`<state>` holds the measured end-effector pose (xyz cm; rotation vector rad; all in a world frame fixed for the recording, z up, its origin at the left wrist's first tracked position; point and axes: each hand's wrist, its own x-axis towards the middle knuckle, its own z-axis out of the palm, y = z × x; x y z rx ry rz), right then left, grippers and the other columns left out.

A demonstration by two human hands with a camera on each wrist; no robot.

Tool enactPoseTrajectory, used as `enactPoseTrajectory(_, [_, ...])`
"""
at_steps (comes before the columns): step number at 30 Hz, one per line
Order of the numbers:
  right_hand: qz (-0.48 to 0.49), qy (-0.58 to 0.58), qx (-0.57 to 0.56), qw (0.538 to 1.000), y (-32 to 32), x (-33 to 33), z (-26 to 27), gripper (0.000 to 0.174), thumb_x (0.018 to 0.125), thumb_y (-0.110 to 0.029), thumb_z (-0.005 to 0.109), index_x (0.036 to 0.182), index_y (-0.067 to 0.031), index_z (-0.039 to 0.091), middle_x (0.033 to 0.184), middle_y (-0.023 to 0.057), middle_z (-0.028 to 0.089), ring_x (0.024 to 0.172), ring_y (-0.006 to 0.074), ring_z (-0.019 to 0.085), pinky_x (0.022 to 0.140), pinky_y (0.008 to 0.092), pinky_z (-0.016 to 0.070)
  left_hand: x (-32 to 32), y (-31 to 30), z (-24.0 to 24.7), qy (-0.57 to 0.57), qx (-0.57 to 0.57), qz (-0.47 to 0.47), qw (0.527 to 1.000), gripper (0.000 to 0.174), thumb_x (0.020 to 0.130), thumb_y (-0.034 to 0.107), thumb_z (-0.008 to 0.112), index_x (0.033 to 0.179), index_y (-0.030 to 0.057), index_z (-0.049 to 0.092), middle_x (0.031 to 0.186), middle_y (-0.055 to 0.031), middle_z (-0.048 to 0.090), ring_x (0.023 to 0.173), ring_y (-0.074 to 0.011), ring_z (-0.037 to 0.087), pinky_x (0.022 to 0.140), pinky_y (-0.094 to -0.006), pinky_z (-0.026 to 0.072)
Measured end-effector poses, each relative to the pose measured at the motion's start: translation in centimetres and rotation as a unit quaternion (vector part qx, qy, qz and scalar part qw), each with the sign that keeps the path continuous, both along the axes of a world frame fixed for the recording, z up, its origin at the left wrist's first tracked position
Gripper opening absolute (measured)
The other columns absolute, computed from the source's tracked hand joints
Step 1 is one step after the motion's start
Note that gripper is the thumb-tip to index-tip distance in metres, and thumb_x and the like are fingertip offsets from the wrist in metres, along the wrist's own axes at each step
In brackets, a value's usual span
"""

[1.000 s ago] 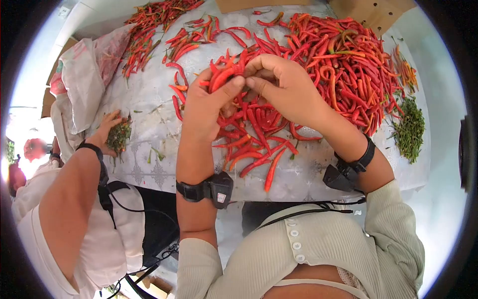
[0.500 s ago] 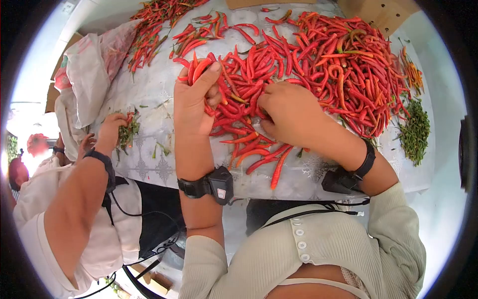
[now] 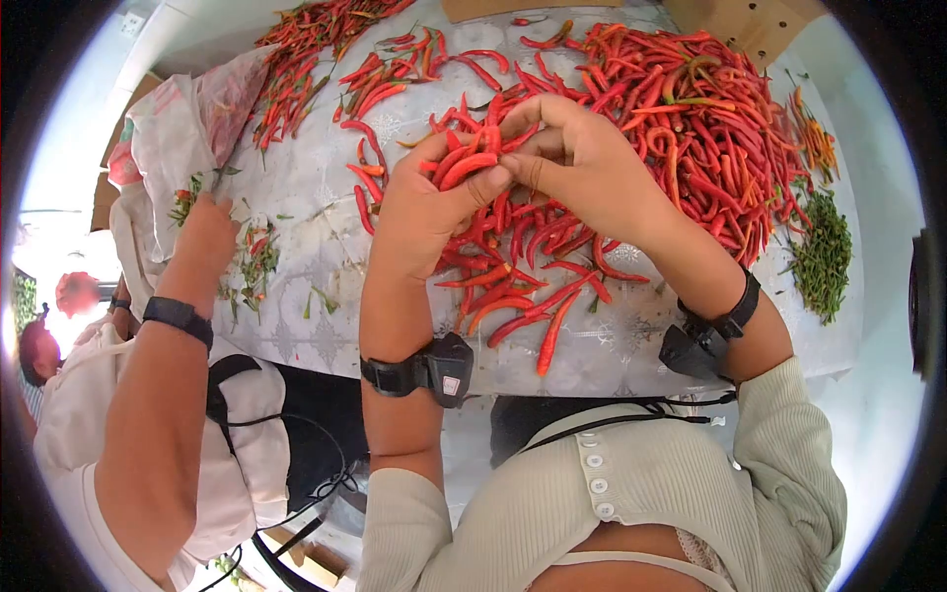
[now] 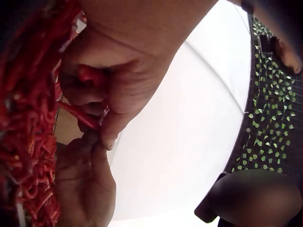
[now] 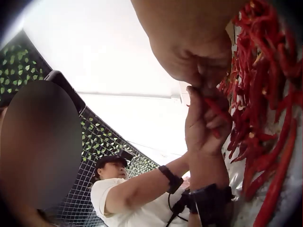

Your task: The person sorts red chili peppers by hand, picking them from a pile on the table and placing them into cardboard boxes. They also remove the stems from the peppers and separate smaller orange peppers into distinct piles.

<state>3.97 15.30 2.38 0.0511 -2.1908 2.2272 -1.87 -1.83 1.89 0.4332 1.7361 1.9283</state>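
Several red chilies [image 3: 466, 168] are held in the left hand [image 3: 424, 212], its thumb lying along them. The right hand [image 3: 592, 183] meets it thumb to thumb, fingers bent, pinching at the end of a chili; what lies between the fingertips is too small to tell. In the left wrist view a chili [image 4: 80, 115] runs to the point where both hands' fingertips meet. The right wrist view shows a chili [image 5: 217, 109] across the left palm. Loose chilies [image 3: 508, 296] lie beneath both hands on the patterned table cover [image 3: 631, 340].
A large chili heap [image 3: 691, 138] lies at the right, beside a pile of green stems [image 3: 821, 259]. Another person's hand [image 3: 209, 229] holds stems at the left, near a pale sack [image 3: 173, 128]. Cardboard [image 3: 760, 30] stands at the back right.
From the loose chilies the right hand has risen back to the left hand, and their fingertips now meet. The other person's hand has moved left with some stems.
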Motion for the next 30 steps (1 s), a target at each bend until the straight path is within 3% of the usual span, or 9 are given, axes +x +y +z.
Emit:
enactPoseTrajectory(1, [-0.001, -0.017, -0.022, 1.0, 0.0, -0.1, -0.1, 0.015, 0.085, -0.008, 0.062, 0.096, 0.0014, 0.058, 0.083, 0.0084, 0.065, 0.077, 0.0125, 0.062, 0.067, 0.0282, 0.05, -0.1, -0.2, -0.1, 0.007, -0.003, 0.001, 1.0, 0.026, 0.077, 0.019, 0.076, 0.094, 0.0055, 0.061, 0.068, 0.0042, 0.055, 0.049, -0.0019, 0.043, 0.042, -0.0163, 0.029])
enactPoseTrajectory(4, [-0.042, 0.136, 0.146, 0.979, 0.3, -0.5, -1.1, 0.013, 0.079, -0.004, 0.064, 0.091, -0.0003, 0.059, 0.083, 0.0095, 0.064, 0.08, 0.0205, 0.063, 0.071, 0.0328, 0.05, -0.7, -0.6, -0.9, -0.005, 0.006, 0.058, 0.998, 0.023, 0.08, 0.02, 0.073, 0.094, 0.0053, 0.062, 0.07, 0.0024, 0.058, 0.051, -0.0026, 0.046, 0.043, -0.0169, 0.0312])
enactPoseTrajectory(7, [-0.001, 0.209, 0.363, 0.908, 1.0, -0.7, -3.1, 0.019, 0.071, -0.002, 0.065, 0.091, -0.0032, 0.063, 0.085, 0.0111, 0.061, 0.085, 0.0291, 0.06, 0.076, 0.038, 0.0483, -1.2, -1.1, -0.8, -0.031, 0.034, 0.052, 0.998, 0.02, 0.083, 0.019, 0.07, 0.095, 0.0049, 0.062, 0.073, 0.0001, 0.062, 0.053, -0.0048, 0.051, 0.044, -0.0177, 0.0343])
enactPoseTrajectory(13, [0.022, 0.229, 0.514, 0.827, 0.7, -0.5, -4.0, 0.023, 0.073, -0.008, 0.062, 0.095, -0.0092, 0.067, 0.092, 0.0097, 0.057, 0.093, 0.0288, 0.054, 0.08, 0.0386, 0.0463, -1.1, -0.7, -0.8, -0.075, 0.125, 0.096, 0.985, 0.016, 0.087, 0.016, 0.064, 0.096, 0.0027, 0.062, 0.08, -0.004, 0.063, 0.065, -0.0109, 0.059, 0.051, -0.0215, 0.0458])
enactPoseTrajectory(16, [0.028, 0.218, 0.515, 0.829, 0.9, -0.3, -3.3, 0.022, 0.075, -0.009, 0.058, 0.095, -0.0094, 0.067, 0.093, 0.0088, 0.057, 0.093, 0.0279, 0.054, 0.08, 0.0383, 0.0462, -1.3, -0.8, -0.9, -0.093, 0.14, 0.105, 0.98, 0.017, 0.09, 0.016, 0.06, 0.098, 0.0016, 0.058, 0.081, -0.0038, 0.062, 0.067, -0.0107, 0.059, 0.054, -0.0226, 0.0457])
enactPoseTrajectory(19, [0.037, 0.247, 0.52, 0.817, 1.1, -0.6, -3.7, 0.026, 0.075, -0.008, 0.057, 0.099, -0.0092, 0.067, 0.092, 0.0088, 0.057, 0.093, 0.0277, 0.054, 0.081, 0.0387, 0.0459, -1.5, -1.3, -1.3, -0.088, 0.152, 0.062, 0.983, 0.018, 0.088, 0.018, 0.064, 0.095, 0.0014, 0.062, 0.081, -0.0046, 0.063, 0.068, -0.0128, 0.061, 0.063, -0.0246, 0.0495])
enactPoseTrajectory(22, [0.048, 0.26, 0.521, 0.811, 1.1, -0.5, -3.9, 0.025, 0.074, -0.006, 0.064, 0.099, -0.0059, 0.063, 0.1, 0.0093, 0.057, 0.097, 0.0293, 0.053, 0.084, 0.039, 0.0439, -1.5, -1.2, -1.3, -0.071, 0.144, 0.046, 0.986, 0.019, 0.088, 0.018, 0.064, 0.094, 0.0012, 0.062, 0.08, -0.0045, 0.063, 0.068, -0.0126, 0.06, 0.062, -0.0249, 0.0496])
enactPoseTrajectory(25, [0.06, 0.229, 0.542, 0.806, 0.9, -0.1, -3.5, 0.022, 0.075, -0.005, 0.063, 0.097, -0.0046, 0.061, 0.1, 0.0096, 0.057, 0.098, 0.0295, 0.052, 0.084, 0.0395, 0.0438, -1.5, -1.3, -1.6, -0.075, 0.135, 0.053, 0.987, 0.019, 0.088, 0.019, 0.065, 0.094, 0.0014, 0.061, 0.081, -0.0052, 0.063, 0.069, -0.0128, 0.061, 0.061, -0.0257, 0.0498])
enactPoseTrajectory(30, [0.06, 0.2, 0.512, 0.833, 1.1, -0.3, -3.1, 0.017, 0.074, -0.005, 0.064, 0.091, -0.0058, 0.063, 0.094, 0.0103, 0.059, 0.097, 0.0299, 0.053, 0.084, 0.0405, 0.0432, -1.8, -1.2, -1.8, -0.091, 0.172, 0.052, 0.98, 0.017, 0.088, 0.018, 0.063, 0.096, 0.0026, 0.061, 0.08, -0.0059, 0.063, 0.066, -0.0142, 0.061, 0.058, -0.0275, 0.0505])
